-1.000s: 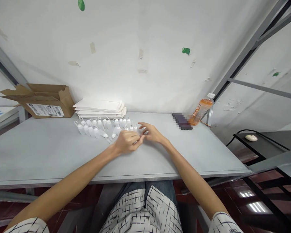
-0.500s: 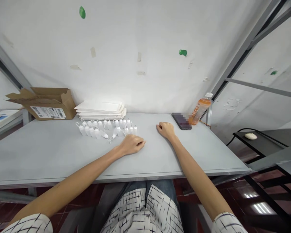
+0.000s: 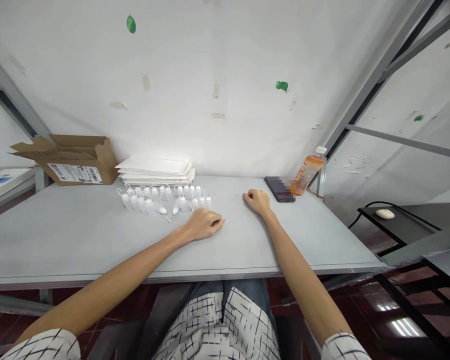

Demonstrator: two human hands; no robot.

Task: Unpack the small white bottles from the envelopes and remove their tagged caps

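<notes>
- The left hand (image 3: 204, 224) is resting on the grey tabletop (image 3: 232, 252), its fingers curling into a loose fist; no object is showing in it, though the palm is facing away from view.
- The right hand (image 3: 258, 201) is lying farther right, well apart from the left, also curling inward; nothing is showing in its grasp, and its palm is hidden too.
- The small white bottle-shaped pieces (image 3: 168, 194) are standing and leaning in uneven rows just beyond and to the left of the left hand, with thin white cords (image 3: 168, 217) looping among them.
- Each piece is probably weighing little, with a stiff, smooth, slightly slippery shell; the cords are looking soft and prone to snagging. Pinching a piece around its body seems safer than pulling by its cord.
- Pieces are overlapping, so their exact count, which cord is belonging to which, and whether the back ones are touching the paper stack (image 3: 155, 170) are hard to tell.
- The cardboard box (image 3: 77, 165) is sitting open left of the stack, its inside mostly hidden.
- The phone (image 3: 273, 187) is lying beyond the right hand, beside the orange drink bottle (image 3: 309, 172); a pixelated patch is covering where they are meeting or nearly meeting.
</notes>
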